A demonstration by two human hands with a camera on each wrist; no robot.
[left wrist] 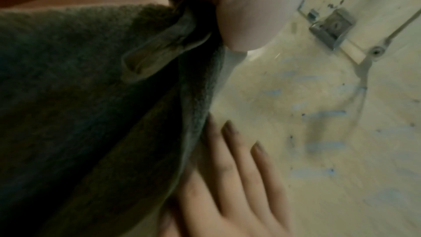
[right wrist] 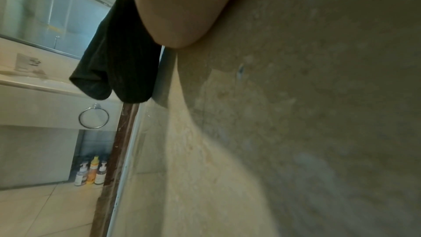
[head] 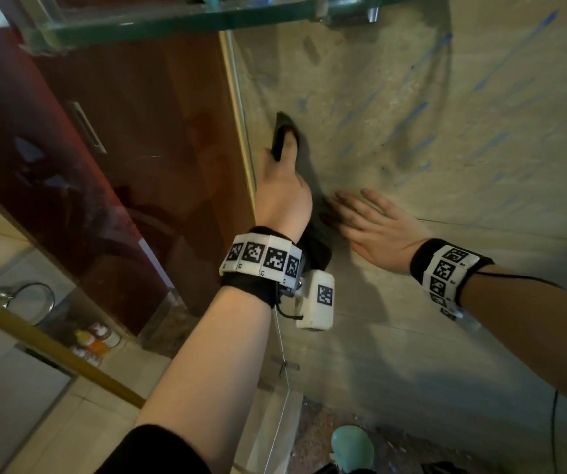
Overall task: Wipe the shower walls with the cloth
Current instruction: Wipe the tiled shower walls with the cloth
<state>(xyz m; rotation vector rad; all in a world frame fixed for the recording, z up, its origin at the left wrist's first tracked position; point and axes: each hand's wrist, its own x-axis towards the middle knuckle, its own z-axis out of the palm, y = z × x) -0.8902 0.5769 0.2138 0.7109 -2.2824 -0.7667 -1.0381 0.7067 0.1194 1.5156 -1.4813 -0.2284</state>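
Left hand [head: 284, 193] clenches the dark cloth [head: 314, 248], which hangs against the shower wall [head: 412, 97] near the glass edge. Right hand [head: 374, 230] lies flat, fingers spread, on the wall. Advice: bunch the cloth flat and press evenly over the blue streaks [head: 408, 118].

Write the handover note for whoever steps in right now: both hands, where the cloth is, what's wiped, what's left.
Left hand: grips the dark cloth near its top; the cloth hangs down close to the shower wall, beside the glass panel.
Right hand: holds nothing, fingers straight, flat on the wall, fingertips at the cloth's edge.
Done: cannot tell how much has been wiped.
Left: blue streaks and dark specks show on the wall above and to the right of the hands; those need wiping.
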